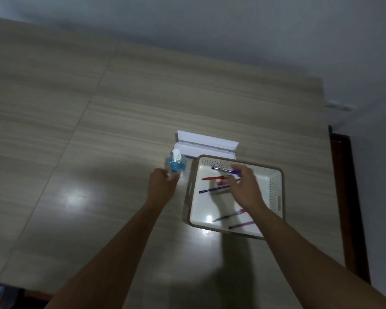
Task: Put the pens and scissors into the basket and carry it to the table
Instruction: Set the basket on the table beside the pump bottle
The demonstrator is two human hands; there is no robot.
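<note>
A white perforated basket (274, 188) with a brown rim sits on the pale tiled floor. Inside lie a red pen (214, 177), a blue pen (212, 189) and two pinkish pens (228, 215) near the front. My right hand (245, 188) hovers over the basket, its fingers holding a blue pen (223, 169) level above the far part. My left hand (163, 184) is to the left of the basket, fingers curled at the base of a blue bottle. I see no scissors.
A blue pump bottle (177, 162) stands just left of the basket. An open white case (206, 144) lies behind it. A grey wall runs along the back and a dark wooden frame (348, 197) stands at the right.
</note>
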